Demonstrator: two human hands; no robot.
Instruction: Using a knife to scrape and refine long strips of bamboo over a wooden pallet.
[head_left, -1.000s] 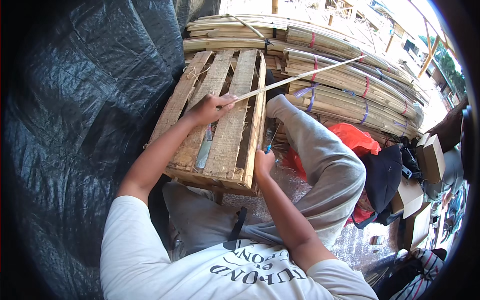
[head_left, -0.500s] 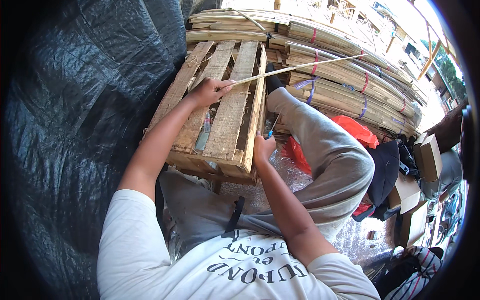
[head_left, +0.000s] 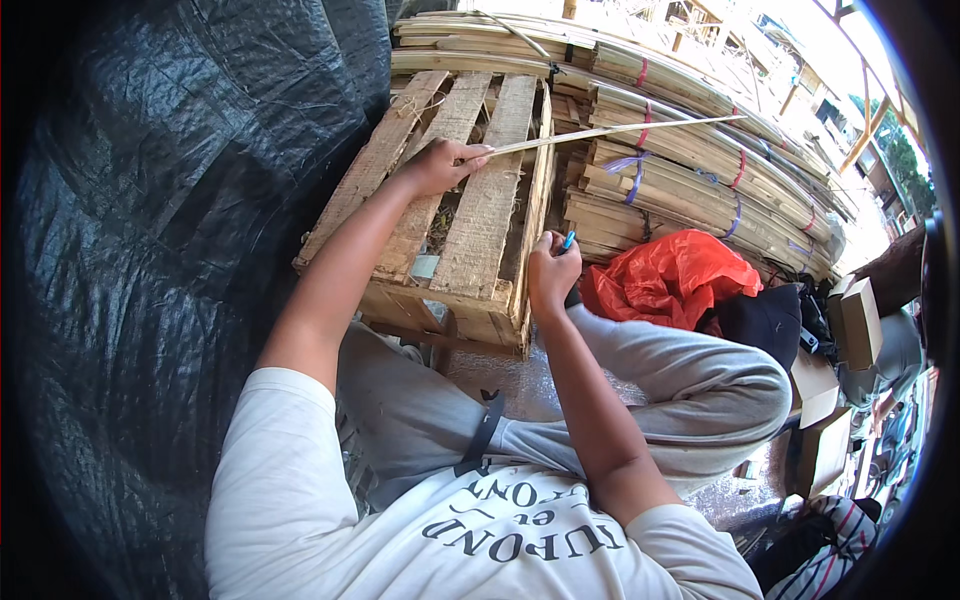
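My left hand (head_left: 440, 167) is closed above the slatted top of a wooden crate (head_left: 487, 226), pinching one end of a thin bamboo strip (head_left: 612, 130). The strip slants away to the right, past the crate's edge and over the stacked wood. Beside the crate's right side, my right hand (head_left: 553, 272) is closed around a small tool with a blue handle (head_left: 569, 241). Only the blue end shows above the fist, so its kind cannot be made out. Shavings and a small pale object (head_left: 425, 266) show between the slats.
Bundles of wooden strips (head_left: 680, 185) tied with red and purple bands lie behind on the right. A red plastic bag (head_left: 680, 275) lies near my bent leg (head_left: 690, 365). Black tarpaulin (head_left: 190, 250) hangs on the left. Opened cardboard boxes (head_left: 822, 440) stand at right.
My right hand has risen slightly and turned, with the blue-handled tool in it. My right leg has come back from beside the crate, uncovering the red bag. The strip stays in my left hand.
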